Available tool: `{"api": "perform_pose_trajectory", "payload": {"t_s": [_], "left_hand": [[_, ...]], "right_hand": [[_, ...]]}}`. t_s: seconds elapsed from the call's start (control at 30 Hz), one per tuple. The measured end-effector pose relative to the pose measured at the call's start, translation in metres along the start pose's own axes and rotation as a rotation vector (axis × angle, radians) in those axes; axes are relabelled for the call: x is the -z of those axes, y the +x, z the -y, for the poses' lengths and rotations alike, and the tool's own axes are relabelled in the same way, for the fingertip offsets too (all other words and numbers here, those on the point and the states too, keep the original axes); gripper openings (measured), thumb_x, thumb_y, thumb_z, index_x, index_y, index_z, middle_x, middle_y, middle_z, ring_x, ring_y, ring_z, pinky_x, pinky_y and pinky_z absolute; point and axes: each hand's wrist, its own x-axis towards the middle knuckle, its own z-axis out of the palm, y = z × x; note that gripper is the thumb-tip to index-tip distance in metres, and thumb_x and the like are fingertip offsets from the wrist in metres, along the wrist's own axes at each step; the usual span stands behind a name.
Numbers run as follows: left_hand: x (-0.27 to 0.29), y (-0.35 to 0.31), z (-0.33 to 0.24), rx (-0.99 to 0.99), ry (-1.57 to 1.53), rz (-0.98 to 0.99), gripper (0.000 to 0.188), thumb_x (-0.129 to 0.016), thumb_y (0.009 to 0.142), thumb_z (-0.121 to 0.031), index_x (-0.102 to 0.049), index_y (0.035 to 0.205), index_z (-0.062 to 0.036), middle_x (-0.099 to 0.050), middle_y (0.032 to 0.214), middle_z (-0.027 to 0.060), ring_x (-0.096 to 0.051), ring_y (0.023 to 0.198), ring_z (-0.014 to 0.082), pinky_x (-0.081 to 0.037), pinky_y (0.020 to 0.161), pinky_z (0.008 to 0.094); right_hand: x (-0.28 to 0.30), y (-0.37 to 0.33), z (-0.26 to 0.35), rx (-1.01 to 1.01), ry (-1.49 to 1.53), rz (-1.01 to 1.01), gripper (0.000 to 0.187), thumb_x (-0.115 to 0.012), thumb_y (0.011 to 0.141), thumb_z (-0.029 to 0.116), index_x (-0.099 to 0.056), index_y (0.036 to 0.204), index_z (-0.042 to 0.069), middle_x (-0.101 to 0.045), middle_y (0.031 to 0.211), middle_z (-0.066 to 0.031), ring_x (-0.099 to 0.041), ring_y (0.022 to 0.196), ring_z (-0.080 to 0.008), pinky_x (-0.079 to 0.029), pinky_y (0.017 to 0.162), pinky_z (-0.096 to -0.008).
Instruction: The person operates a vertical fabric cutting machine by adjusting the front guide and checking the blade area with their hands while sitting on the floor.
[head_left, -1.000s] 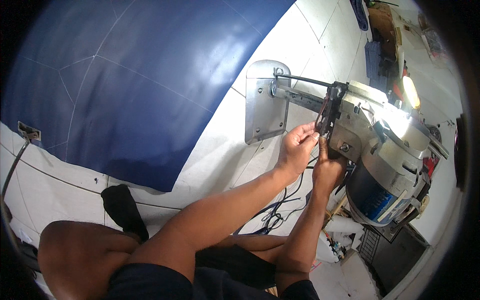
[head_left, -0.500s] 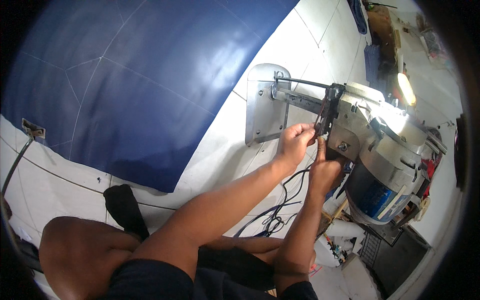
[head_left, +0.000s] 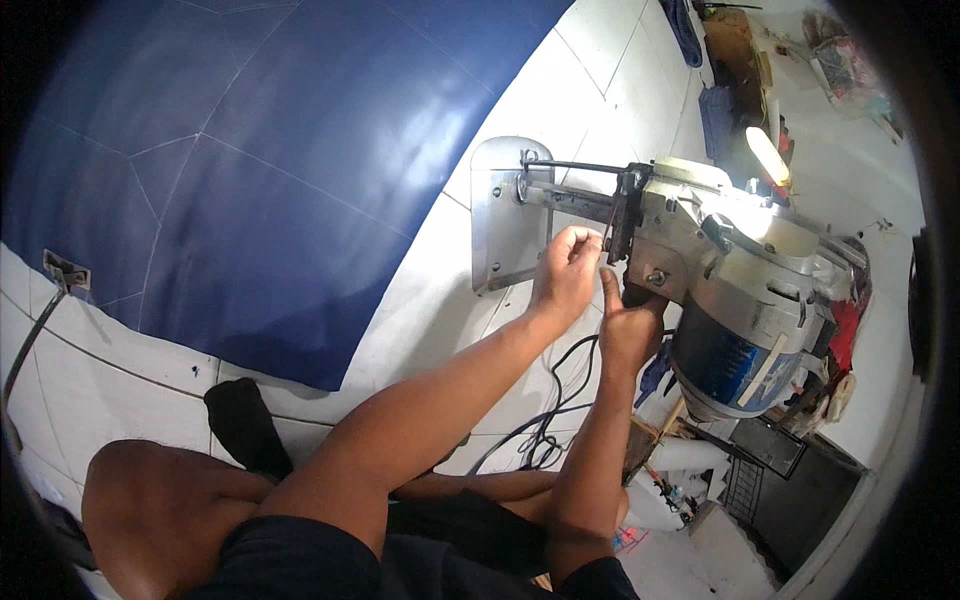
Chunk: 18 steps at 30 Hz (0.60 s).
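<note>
A cloth-cutting machine with a grey and blue motor housing (head_left: 728,352) lies on its side to the right. Its metal base plate (head_left: 492,228) points left, joined by a long upright bar (head_left: 570,203). My left hand (head_left: 566,278) pinches thumb and forefinger together at a thin reddish-brown strip (head_left: 608,216) along the black bracket (head_left: 629,208). Whether the fingertips hold the strip or only touch it, I cannot make out. Just beneath, my right hand (head_left: 631,332) has its thumb raised beside the bracket's lower end. Its other fingers curl behind the machine's head, mostly hidden.
A dark blue sheet (head_left: 290,190) covers much of the white tiled floor (head_left: 570,90) at left. Black cables (head_left: 545,430) coil under my forearms. A bright lamp (head_left: 768,155) glows beyond the motor. A socket with a cord (head_left: 66,270) sits far left.
The whole view has shifted, so machine and hands appear farther left. My left fingertips have moved up along the bracket. The right thumb stays near the bracket's lower end.
</note>
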Motion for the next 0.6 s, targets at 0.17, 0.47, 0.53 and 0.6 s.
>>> {"api": "perform_pose_trajectory", "payload": {"t_s": [0.17,0.47,0.53,0.6], "left_hand": [[0.010,0.012,-0.012,0.024,0.154,0.174,0.018,-0.059,0.091,-0.015,-0.060,0.101,-0.0008,-0.061,0.083,0.0022,-0.054,0.075,0.0085,-0.046,0.069,0.0236],[0.017,0.017,-0.028,0.334,0.092,0.300,0.019,-0.057,0.093,-0.018,-0.059,0.104,-0.0040,-0.062,0.089,0.0024,-0.059,0.081,0.0117,-0.049,0.071,0.0256],[0.014,0.022,-0.029,0.332,0.070,0.296,0.018,-0.057,0.093,-0.019,-0.059,0.103,-0.0047,-0.061,0.090,0.0029,-0.059,0.082,0.0124,-0.049,0.072,0.0263],[0.016,0.013,-0.026,0.327,0.045,0.302,0.017,-0.057,0.093,-0.019,-0.059,0.102,-0.0050,-0.061,0.091,0.0036,-0.059,0.082,0.0129,-0.050,0.073,0.0271]], "right_hand": [[0.003,0.006,-0.019,0.038,0.141,0.091,0.074,-0.074,0.075,0.049,-0.050,0.123,-0.002,-0.059,0.117,-0.0243,-0.058,0.107,-0.0371,-0.046,0.089,-0.0400],[0.004,0.010,-0.005,-0.097,0.087,0.127,0.070,-0.073,0.073,0.053,-0.055,0.117,0.001,-0.066,0.102,-0.0201,-0.064,0.091,-0.0371,-0.050,0.076,-0.0420],[0.003,0.005,-0.002,-0.023,0.059,0.001,0.065,-0.071,0.076,0.052,-0.058,0.110,-0.002,-0.066,0.100,-0.0223,-0.064,0.091,-0.0383,-0.050,0.075,-0.0412],[0.005,0.005,0.002,-0.036,0.041,0.009,0.063,-0.070,0.077,0.052,-0.060,0.105,-0.004,-0.066,0.098,-0.0235,-0.064,0.090,-0.0392,-0.049,0.074,-0.0409]]}}
